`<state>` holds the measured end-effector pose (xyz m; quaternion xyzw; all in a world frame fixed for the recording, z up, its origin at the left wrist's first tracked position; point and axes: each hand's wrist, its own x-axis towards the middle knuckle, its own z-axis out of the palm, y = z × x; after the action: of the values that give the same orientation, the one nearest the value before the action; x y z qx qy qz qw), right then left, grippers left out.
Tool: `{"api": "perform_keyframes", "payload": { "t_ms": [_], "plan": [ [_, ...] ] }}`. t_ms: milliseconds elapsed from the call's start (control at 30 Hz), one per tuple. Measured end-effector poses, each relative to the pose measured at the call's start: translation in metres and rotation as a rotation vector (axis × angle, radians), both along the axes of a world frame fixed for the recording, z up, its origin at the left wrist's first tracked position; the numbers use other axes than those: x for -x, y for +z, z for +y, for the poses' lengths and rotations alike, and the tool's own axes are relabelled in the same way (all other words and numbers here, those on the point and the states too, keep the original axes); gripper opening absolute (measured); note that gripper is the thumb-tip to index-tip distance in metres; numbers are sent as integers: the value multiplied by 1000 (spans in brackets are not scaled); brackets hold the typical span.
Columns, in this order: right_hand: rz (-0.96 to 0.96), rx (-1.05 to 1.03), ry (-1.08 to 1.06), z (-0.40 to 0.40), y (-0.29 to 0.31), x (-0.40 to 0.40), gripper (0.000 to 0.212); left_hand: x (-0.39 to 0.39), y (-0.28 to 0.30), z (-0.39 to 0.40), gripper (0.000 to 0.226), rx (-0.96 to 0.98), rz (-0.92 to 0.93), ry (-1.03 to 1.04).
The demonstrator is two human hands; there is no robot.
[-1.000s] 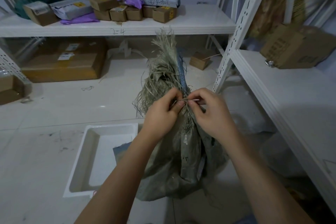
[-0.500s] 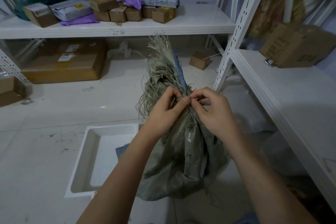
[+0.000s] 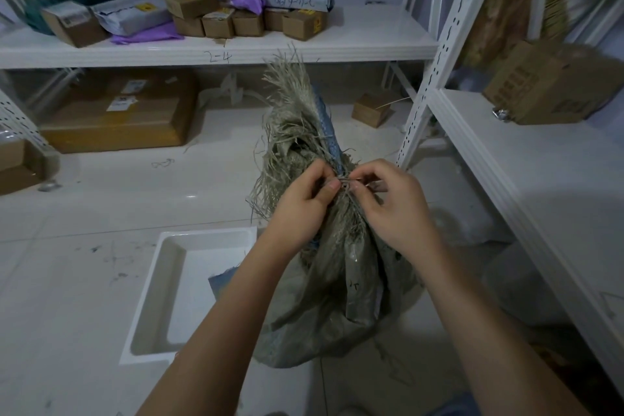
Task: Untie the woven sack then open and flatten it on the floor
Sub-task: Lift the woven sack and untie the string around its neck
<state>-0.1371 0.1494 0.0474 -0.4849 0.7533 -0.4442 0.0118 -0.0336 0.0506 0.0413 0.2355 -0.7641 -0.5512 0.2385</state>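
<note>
A grey-green woven sack (image 3: pixel 341 297) stands upright on the floor in front of me, its frayed mouth (image 3: pixel 293 105) gathered into a bunch that points up. A thin tie (image 3: pixel 342 179) binds the neck, with a short end sticking out to the right. My left hand (image 3: pixel 300 203) grips the neck from the left, thumb and forefinger pinched at the tie. My right hand (image 3: pixel 388 203) pinches the tie from the right. The knot itself is mostly hidden by my fingertips.
A white shallow tray (image 3: pixel 189 287) lies on the floor left of the sack. White metal shelving (image 3: pixel 418 111) runs along the back and right, holding small cardboard boxes (image 3: pixel 216 22) and parcels. A large flat box (image 3: pixel 118 118) sits under the back shelf.
The sack's frayed top has swayed slightly left and then back. Both hands stay pinched at the tie, with small finger shifts; the tie is still bound.
</note>
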Motion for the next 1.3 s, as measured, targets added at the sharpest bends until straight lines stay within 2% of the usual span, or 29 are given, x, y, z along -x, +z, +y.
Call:
{"api": "perform_keyframes", "payload": {
  "t_ms": [167,267,367,533,633,700,800,967,1100,1200,1300],
  "plan": [
    [-216,76,5,1,2,-1,16,1,2,0,27,-73,51,30],
    [-251,114,-4,2,4,0,28,2,4,1,16,-96,65,37],
    [-351,95,-4,2,2,0,22,2,4,1,13,-75,86,56],
    [-440,-148,-47,0,-4,3,70,1,4,1,12,-78,80,61],
    [-499,-218,-33,0,-9,9,81,1,5,3,17,-82,86,51],
    [-422,-224,-76,-1,-10,8,74,2,5,5,19,-70,83,48],
    [-289,-91,-206,0,-2,9,56,6,13,6,16,-83,164,75],
    [-233,-15,-306,-10,22,10,51,21,32,2,19,-136,242,130],
    [-10,-193,-240,-24,20,17,49,32,13,-10,13,-78,195,78],
    [-78,-277,-186,-27,-24,19,45,33,-34,-16,17,-154,112,86],
    [-123,-481,-181,-26,-100,13,37,36,-111,-15,20,-227,-66,29]
  ]
}}
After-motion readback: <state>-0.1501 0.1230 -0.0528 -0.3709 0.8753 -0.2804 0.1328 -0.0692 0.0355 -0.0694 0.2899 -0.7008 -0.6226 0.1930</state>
